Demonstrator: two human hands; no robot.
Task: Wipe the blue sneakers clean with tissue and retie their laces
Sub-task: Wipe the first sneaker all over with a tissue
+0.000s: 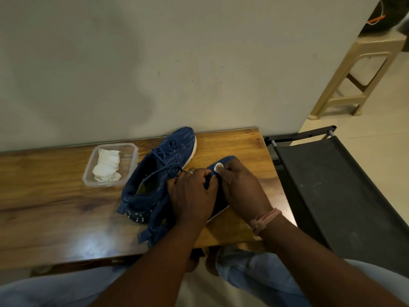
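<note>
Down on the wooden table (66, 209), lying side by side near its right end — two blue sneakers. Resting farther back, almost touching the wall edge with its toe, the first sneaker (163, 165), laces (164, 151) loose across the tongue, heel pointing toward the front edge. Lying just beside it on the right, nearer the front edge and the right edge, the second sneaker (225, 161), mostly covered by both hands. Pressing down over its middle, the left hand (191, 193), fingers curled and gripping the upper, a ring showing on one finger. Pinching a small wad of white tissue (218, 166) against the toe area, the right hand (240, 185), closed around the tissue, a pinkish thread band (264, 219) sitting at the wrist. Sitting left of the first sneaker, close to the back edge — a clear plastic container (130, 151) holding more crumpled white tissue (107, 166). Standing off the right end of the table, a dark fabric rack (332, 185); farther back on the floor, a beige plastic stool (363, 67).
</note>
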